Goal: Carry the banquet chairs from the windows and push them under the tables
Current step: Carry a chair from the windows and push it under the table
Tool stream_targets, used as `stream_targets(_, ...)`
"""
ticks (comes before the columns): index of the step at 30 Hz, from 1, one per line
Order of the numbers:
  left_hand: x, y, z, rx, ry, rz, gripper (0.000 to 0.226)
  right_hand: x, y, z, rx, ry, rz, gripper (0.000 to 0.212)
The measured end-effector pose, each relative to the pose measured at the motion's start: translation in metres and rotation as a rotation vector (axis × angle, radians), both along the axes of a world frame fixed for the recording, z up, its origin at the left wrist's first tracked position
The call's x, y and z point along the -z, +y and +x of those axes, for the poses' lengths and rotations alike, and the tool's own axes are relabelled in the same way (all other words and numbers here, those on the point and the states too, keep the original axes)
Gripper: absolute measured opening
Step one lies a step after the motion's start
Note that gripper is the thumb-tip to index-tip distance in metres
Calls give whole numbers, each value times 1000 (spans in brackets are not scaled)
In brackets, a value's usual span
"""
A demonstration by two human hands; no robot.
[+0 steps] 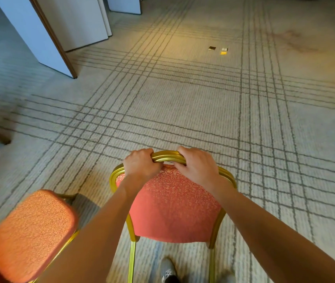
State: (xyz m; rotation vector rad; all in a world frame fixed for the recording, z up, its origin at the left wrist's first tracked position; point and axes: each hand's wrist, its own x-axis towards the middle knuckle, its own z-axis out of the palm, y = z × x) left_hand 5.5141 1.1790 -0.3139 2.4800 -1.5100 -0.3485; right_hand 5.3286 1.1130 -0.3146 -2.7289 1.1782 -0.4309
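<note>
Pale beige ribbed carpet (182,103) covers the whole floor, crossed by bands of thin dark grey lines in a grid. Up left, tall white partition panels (76,21) with a brown wooden edge stand on it. Warm yellow light pools mid-floor, near a small dark square floor plate (212,48) with a small yellow floor plate (223,51) just beside it.

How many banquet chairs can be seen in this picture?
2. One red-cushioned, gold-framed banquet chair is at the centre, gripped at its top rail by the left hand and right hand. A second such chair stands at lower left. Others may lie outside the frame.
</note>
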Motion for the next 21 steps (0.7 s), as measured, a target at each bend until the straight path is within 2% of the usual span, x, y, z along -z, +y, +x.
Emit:
stream_targets(7, -6, -4, -15, -4, 29, 60, 28, 6, -18, -10, -25, 42, 12, 25)
stream_targets(11, -1, -4, -39, 22, 26, 27, 28, 12, -29, -31, 25, 51, -3, 24)
stream_targets(16, 9, -19, -35, 80, -122, 32, 29, 10, -38, -33, 44, 21, 88, 21)
stream_targets(18, 13, -20, -35, 86, -88, 27, 28, 11, -38, -32, 104, -5, 137, 25)
stream_targets(21, 11, -21, -39, 82, -14, 0, 32, 18, -38, -33, 211, 87, 36, 33)
